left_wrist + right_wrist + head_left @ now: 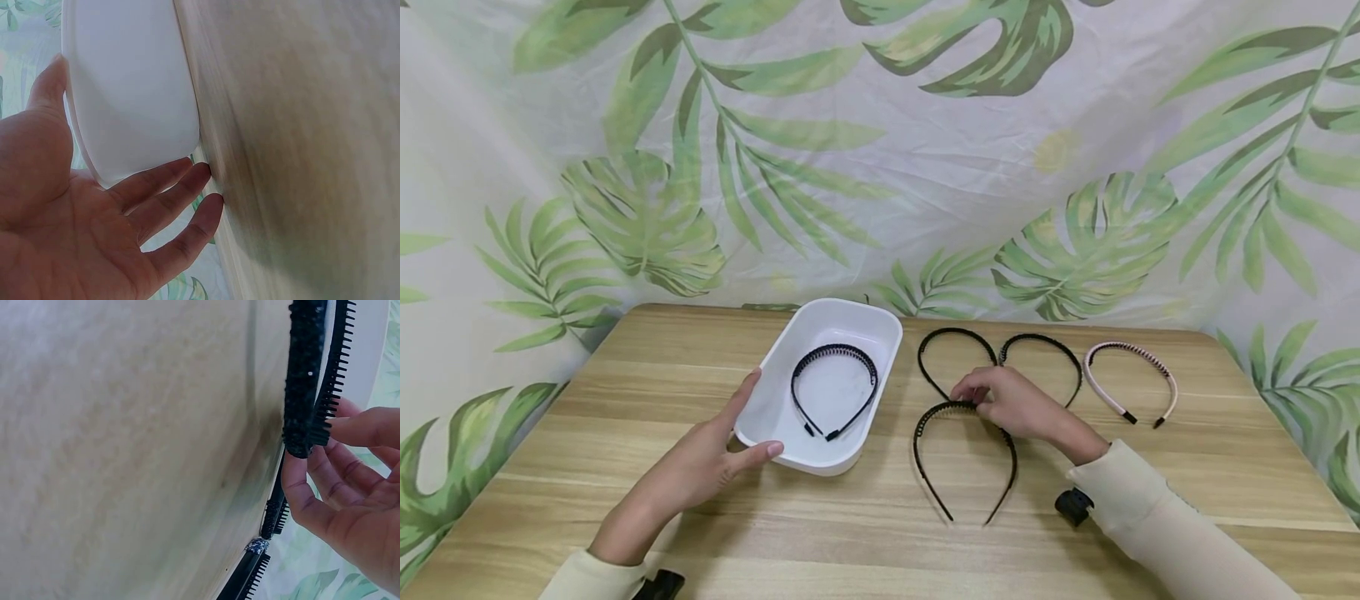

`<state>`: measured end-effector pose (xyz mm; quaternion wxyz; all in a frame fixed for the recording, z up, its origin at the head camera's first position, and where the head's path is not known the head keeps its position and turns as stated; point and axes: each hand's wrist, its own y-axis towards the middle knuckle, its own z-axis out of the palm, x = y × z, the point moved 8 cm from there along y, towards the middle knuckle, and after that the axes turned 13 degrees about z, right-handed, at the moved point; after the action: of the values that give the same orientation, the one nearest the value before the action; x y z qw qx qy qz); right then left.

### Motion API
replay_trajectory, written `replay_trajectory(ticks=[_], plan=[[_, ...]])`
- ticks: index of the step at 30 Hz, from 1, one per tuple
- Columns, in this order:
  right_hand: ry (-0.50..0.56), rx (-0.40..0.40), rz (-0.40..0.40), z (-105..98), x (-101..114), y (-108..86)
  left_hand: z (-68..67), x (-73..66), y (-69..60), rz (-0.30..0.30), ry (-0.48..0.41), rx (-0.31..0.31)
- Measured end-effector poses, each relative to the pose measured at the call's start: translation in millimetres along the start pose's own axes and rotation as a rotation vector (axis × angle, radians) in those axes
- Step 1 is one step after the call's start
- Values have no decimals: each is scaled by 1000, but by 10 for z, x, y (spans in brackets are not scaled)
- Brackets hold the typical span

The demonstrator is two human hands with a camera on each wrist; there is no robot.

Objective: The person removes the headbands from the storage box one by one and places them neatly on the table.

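Wood-grain desk (820, 537), leaf-print backdrop (940, 175) behind. Left grip (696, 462) spread wide, touching white tray (846, 319); right grip (1009, 402) pinched together on black headband (304, 375), more headbands (958, 331) nearby.

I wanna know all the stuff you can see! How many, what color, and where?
Tray: one, white, on the table
Tray headband: one clearly seen, black, inside the tray
Held headband: one, black, in the right hand
Back headbands: two, black, side by side on the table
Pink headband: one, pink with black tips, right of the others
Table: one, light wood, under everything
Leafy cloth: white and green, behind the table
Wrist devices: two, black, one by each wrist
Sleeves: two, cream, on the arms
Left hand: one, bare, touching the tray
Right hand: one, bare, pinching the held headband
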<state>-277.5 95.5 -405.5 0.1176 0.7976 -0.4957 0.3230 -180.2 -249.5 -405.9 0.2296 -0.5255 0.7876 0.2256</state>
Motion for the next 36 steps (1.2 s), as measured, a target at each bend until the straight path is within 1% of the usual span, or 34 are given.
replay_trajectory(ticks=[6, 13, 21, 36], plan=[[4, 5, -25, 11, 25, -6, 10, 8, 1, 3, 4, 1], [8, 16, -2, 23, 4, -1, 15, 17, 3, 2, 0, 4], [8, 21, -14, 30, 22, -4, 12, 10, 1, 4, -2, 3], [3, 40, 7, 46, -19, 22, -14, 1, 2, 2, -1, 2]])
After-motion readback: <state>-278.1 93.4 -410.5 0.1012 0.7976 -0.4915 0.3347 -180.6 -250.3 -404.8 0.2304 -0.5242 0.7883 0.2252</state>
